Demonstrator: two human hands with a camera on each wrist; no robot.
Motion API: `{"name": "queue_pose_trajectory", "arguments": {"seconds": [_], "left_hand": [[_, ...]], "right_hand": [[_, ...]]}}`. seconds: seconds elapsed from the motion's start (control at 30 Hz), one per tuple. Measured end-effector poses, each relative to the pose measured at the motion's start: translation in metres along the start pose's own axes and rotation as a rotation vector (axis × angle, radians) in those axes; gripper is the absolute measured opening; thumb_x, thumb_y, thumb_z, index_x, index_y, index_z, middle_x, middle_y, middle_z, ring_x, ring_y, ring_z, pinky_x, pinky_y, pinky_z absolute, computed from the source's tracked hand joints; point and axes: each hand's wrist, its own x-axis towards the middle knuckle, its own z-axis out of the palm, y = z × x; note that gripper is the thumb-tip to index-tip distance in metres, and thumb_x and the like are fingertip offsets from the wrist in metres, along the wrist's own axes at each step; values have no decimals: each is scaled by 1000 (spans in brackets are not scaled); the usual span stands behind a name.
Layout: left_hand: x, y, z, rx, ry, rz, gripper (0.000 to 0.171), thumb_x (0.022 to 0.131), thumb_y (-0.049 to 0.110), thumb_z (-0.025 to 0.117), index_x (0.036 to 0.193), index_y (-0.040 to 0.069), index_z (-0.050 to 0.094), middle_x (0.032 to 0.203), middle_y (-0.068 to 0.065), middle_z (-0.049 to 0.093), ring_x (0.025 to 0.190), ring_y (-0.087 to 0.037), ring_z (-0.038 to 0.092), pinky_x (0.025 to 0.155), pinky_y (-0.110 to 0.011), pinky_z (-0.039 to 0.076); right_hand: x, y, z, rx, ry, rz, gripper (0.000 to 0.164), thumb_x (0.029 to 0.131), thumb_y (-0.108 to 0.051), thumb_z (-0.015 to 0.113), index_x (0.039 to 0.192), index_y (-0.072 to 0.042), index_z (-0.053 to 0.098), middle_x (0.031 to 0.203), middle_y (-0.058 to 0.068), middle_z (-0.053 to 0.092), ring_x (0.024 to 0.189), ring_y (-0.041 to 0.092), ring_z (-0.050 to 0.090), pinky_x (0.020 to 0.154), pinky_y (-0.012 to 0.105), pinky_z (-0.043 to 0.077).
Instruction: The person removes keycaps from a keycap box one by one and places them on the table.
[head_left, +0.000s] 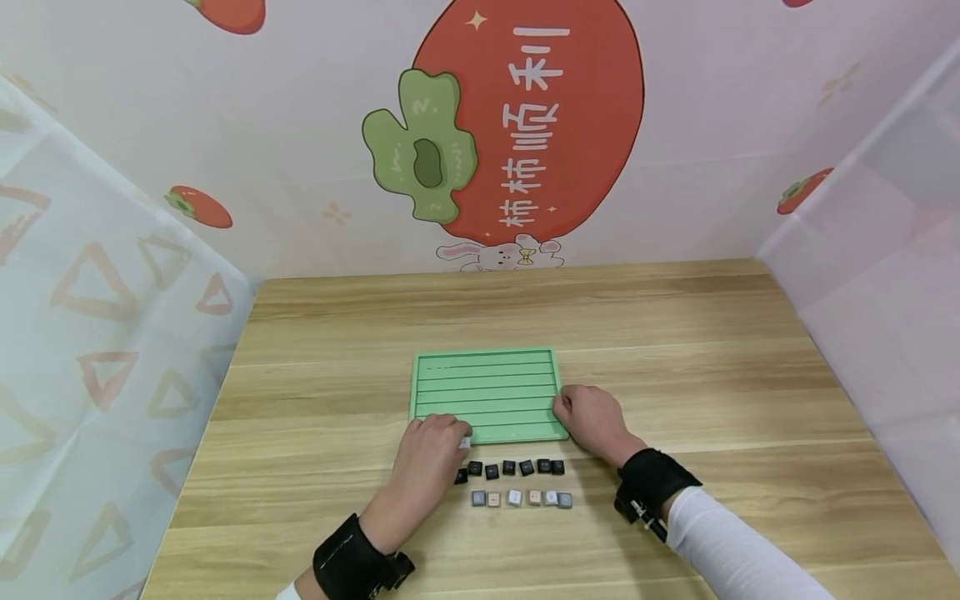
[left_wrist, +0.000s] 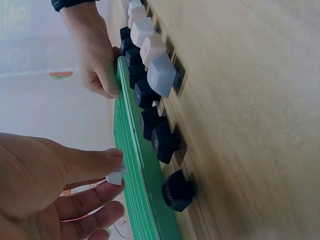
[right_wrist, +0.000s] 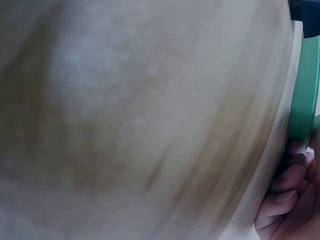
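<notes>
My left hand [head_left: 431, 454] pinches a small white keycap [left_wrist: 115, 177] between thumb and index finger, over the near left part of a green slotted tray [head_left: 487, 396]. The other left fingers are loosely bent. At the tray's right edge my right hand [head_left: 596, 421] grips the rim, its fingers [right_wrist: 285, 200] curled and its thumb over the edge. Just in front of the tray runs a row of black keycaps [head_left: 509, 467]. Nearer to me lies a second row of grey, cream and white keycaps [head_left: 513, 497].
All of this lies on a wood-grain table [head_left: 675, 350]. A patterned white backdrop [head_left: 300, 125] rises behind it, with side sheets [head_left: 112, 333] along the left and right. Black straps [head_left: 656, 479] circle both wrists.
</notes>
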Motion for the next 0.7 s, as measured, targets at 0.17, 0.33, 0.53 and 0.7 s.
{"name": "queue_pose_trajectory", "arguments": {"seconds": [0.17,0.33,0.53,0.7], "left_hand": [[-4,0,1,-4,-3,-1,17,72,20,76,88,16,73,85,2,68,75,-17,59,60,-28,37],[-7,0,2,-5,-7,6,17,71,21,77,87,17,73,84,3,67,74,-16,59,59,-27,36],[-11,1,2,-18,-30,4,15,73,19,75,88,17,73,85,3,67,77,-16,59,61,-28,38],[-14,1,2,-25,-54,-3,18,72,19,76,89,16,73,87,2,67,79,-16,60,64,-29,40]], "right_hand": [[0,0,0,-7,-6,2,37,89,-22,46,53,-17,40,49,-5,30,46,12,33,46,27,28],[0,-1,0,-10,-6,9,36,89,-21,46,53,-17,40,49,-5,31,46,12,34,46,28,28],[0,-2,0,-6,-7,1,37,89,-22,46,53,-17,40,49,-5,30,46,12,33,46,28,28],[0,-2,-1,1,-7,1,37,90,-21,46,53,-17,39,49,-5,28,46,12,30,47,27,26]]}}
